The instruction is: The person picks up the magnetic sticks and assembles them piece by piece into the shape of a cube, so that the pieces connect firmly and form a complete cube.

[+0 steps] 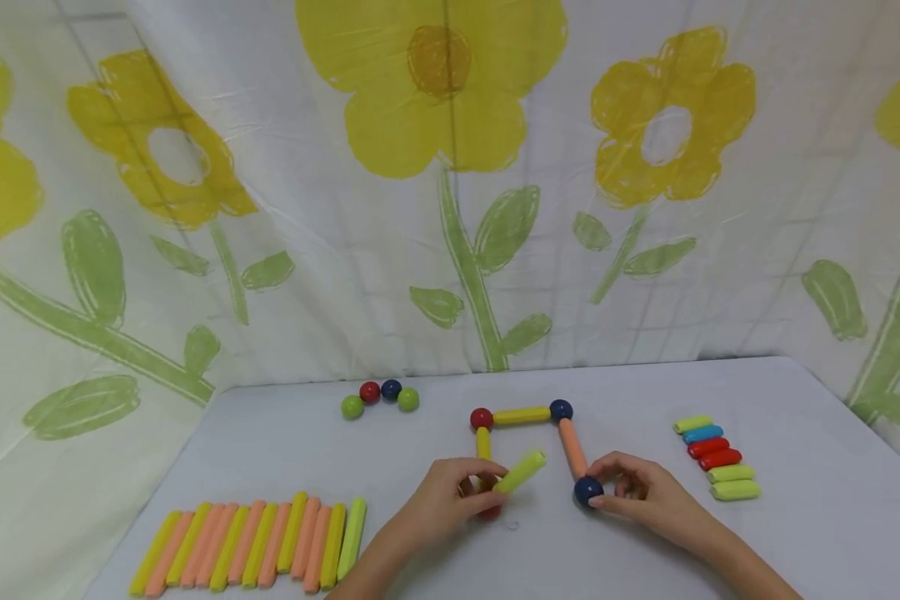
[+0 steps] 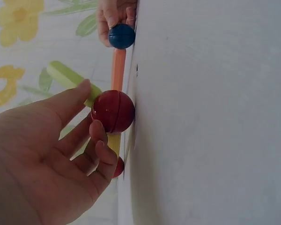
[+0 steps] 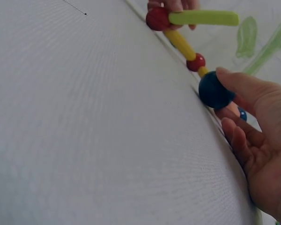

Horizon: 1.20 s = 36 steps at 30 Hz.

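On the table an open frame of sticks and balls lies joined: a red ball [image 1: 482, 418], a yellow stick [image 1: 522, 415], a dark blue ball [image 1: 561, 410], an orange stick [image 1: 572, 447] and a second yellow stick [image 1: 483, 442]. My left hand [image 1: 453, 500] pinches a light green stick [image 1: 521, 472], raised at a slant. Close by its fingers is another red ball [image 2: 113, 111], mostly hidden in the head view. With thumb and fingers, my right hand [image 1: 648, 498] pinches a dark blue ball [image 1: 588, 492] at the orange stick's near end.
A row of long yellow, orange and light green sticks [image 1: 247, 546] lies at the left. Several loose balls [image 1: 370, 392] sit at the back. Short green, blue and red sticks [image 1: 714, 455] lie at the right. A flowered curtain [image 1: 450, 250] hangs behind the table.
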Each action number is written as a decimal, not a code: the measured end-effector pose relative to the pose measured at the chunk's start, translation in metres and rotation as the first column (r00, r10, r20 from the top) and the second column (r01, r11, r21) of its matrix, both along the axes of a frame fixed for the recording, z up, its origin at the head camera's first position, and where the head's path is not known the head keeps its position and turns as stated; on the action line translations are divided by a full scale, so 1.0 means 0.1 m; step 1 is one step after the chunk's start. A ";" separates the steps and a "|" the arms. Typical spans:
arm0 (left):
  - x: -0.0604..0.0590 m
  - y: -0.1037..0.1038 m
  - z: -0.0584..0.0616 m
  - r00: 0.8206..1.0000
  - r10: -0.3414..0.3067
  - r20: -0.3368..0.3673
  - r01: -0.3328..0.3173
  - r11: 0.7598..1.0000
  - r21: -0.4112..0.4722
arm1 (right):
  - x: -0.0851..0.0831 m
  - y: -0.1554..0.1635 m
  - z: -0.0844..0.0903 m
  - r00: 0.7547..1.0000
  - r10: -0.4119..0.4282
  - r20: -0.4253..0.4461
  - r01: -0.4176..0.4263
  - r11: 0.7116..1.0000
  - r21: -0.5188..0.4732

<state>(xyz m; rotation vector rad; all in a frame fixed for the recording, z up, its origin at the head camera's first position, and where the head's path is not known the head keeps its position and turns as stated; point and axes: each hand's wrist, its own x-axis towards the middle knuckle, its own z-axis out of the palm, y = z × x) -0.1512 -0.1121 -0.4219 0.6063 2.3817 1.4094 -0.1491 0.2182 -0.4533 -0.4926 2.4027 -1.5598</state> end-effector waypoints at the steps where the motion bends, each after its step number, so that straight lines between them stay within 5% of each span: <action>1: -0.01 -0.02 -0.02 1.000 -0.023 -0.020 0.023 1.000 -0.008 | 0.00 0.01 0.00 1.000 0.009 0.000 -0.009 1.000 -0.004; 6: -0.07 -0.07 -0.13 0.984 -0.115 -0.137 0.102 0.990 -0.096 | -0.01 0.02 -0.02 1.000 0.031 -0.004 -0.031 1.000 -0.006; 15: 0.05 0.01 0.01 0.975 -0.124 -0.187 0.069 0.959 -0.274 | 0.02 0.00 -0.06 1.000 0.016 -0.003 -0.016 1.000 -0.009; 36: 0.07 0.07 0.02 0.966 -0.129 -0.225 0.045 0.937 -0.346 | 0.04 -0.08 -0.01 0.999 -0.037 0.015 0.038 0.999 -0.024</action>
